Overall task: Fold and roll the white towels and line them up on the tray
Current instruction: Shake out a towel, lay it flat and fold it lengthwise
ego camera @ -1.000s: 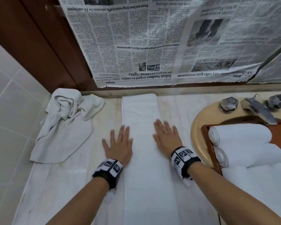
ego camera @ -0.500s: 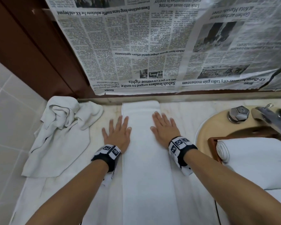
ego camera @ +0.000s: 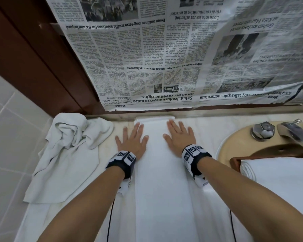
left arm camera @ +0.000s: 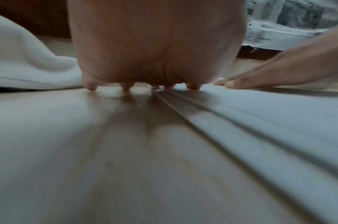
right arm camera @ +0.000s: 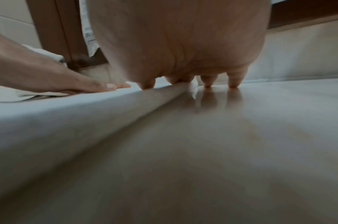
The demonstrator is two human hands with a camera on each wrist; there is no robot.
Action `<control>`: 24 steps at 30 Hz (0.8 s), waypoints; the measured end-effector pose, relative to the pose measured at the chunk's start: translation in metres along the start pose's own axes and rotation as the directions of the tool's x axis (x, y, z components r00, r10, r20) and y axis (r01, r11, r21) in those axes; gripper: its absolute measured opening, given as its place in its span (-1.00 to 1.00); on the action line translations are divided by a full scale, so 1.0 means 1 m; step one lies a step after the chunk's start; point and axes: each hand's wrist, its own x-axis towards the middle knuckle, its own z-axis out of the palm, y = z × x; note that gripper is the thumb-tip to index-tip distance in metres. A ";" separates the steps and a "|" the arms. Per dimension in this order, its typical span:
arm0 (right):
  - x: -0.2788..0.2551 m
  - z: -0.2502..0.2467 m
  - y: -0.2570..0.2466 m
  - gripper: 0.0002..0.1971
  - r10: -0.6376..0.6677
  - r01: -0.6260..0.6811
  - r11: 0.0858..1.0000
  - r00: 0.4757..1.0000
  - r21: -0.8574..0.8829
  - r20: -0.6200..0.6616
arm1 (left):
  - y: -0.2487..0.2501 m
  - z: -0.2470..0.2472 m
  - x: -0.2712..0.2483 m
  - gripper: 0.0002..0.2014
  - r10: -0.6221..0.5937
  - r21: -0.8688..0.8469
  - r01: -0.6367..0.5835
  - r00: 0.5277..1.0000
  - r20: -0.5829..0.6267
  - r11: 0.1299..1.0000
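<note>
Head view: crumpled towel (ego camera: 68,154) left, faucet (ego camera: 294,133) right of folded towel (ego camera: 162,180).

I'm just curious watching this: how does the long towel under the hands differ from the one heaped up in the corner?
The folded towel lies flat as a narrow, smooth strip running toward the wall; the crumpled towel is bunched and wrinkled, spread unevenly beside the tiled wall. The left hand and right hand press flat along the folded towel's edges; nothing touches the crumpled towel. Both are white and rest on the counter.
</note>
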 end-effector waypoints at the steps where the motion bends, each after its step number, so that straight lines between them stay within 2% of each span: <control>1: -0.002 0.000 0.002 -0.37 0.023 -0.023 1.000 1.000 0.009 0.001 | -0.004 -0.004 0.001 -0.41 -0.039 -0.031 0.039 0.999 0.009 0.999; 4: -0.019 0.002 0.006 -0.35 0.109 -0.103 0.990 0.993 0.101 -0.053 | -0.011 -0.007 -0.016 -0.40 -0.114 -0.137 0.115 0.993 0.009 0.984; 6: -0.045 0.006 0.004 -0.36 0.128 -0.112 0.978 0.988 0.174 -0.087 | -0.012 0.000 -0.044 -0.41 -0.064 -0.144 0.063 0.998 -0.006 0.988; 11: -0.150 0.043 -0.012 -0.25 -0.096 0.100 0.989 0.995 0.107 -0.041 | -0.008 0.040 -0.147 -0.44 0.150 -0.086 -0.145 0.987 0.058 0.986; 13: -0.194 0.066 -0.019 -0.31 -0.161 0.162 0.985 0.987 0.062 -0.009 | -0.013 0.060 -0.184 -0.42 0.206 -0.007 -0.206 0.975 0.085 0.979; 15: -0.225 0.084 -0.025 -0.37 -0.161 0.161 0.987 0.987 0.026 0.026 | -0.021 0.077 -0.206 -0.40 0.227 0.061 -0.232 0.970 0.081 0.971; 18: -0.229 0.089 -0.030 -0.32 -0.131 0.131 0.991 0.990 0.000 0.060 | -0.025 0.078 -0.198 -0.39 0.197 0.085 -0.201 0.979 0.045 0.976; 21: -0.191 0.076 -0.031 -0.17 -0.116 0.118 0.993 0.990 -0.026 0.085 | -0.016 0.065 -0.161 -0.39 0.165 0.061 -0.168 0.985 0.044 0.984; 24: -0.154 0.063 -0.036 -0.32 -0.054 0.058 0.997 0.996 -0.041 0.077 | -0.008 0.049 -0.123 -0.39 0.156 0.067 -0.161 0.985 0.071 0.985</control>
